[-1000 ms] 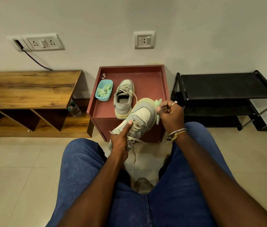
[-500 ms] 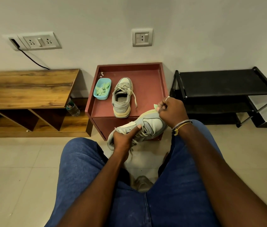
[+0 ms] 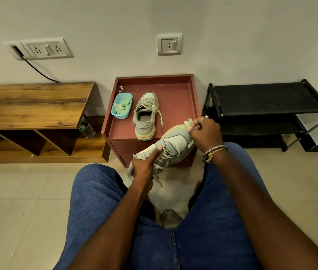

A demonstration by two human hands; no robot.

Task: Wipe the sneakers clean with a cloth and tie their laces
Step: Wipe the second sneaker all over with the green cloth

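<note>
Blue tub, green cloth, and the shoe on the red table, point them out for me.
blue tub [image 3: 115, 114]: head view, near rim.
green cloth [image 3: 188, 122]: head view, tuft above right hand's fingers.
shoe on table [image 3: 144, 126]: head view, heel.

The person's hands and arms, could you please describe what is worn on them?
Both forearms are bare, with no sleeves in view. The right hand has a thin silver-coloured ring on one finger, and its wrist carries a metal bangle together with a yellow thread band. The left hand shows no jewellery. Blue jeans cover the legs below.
</note>
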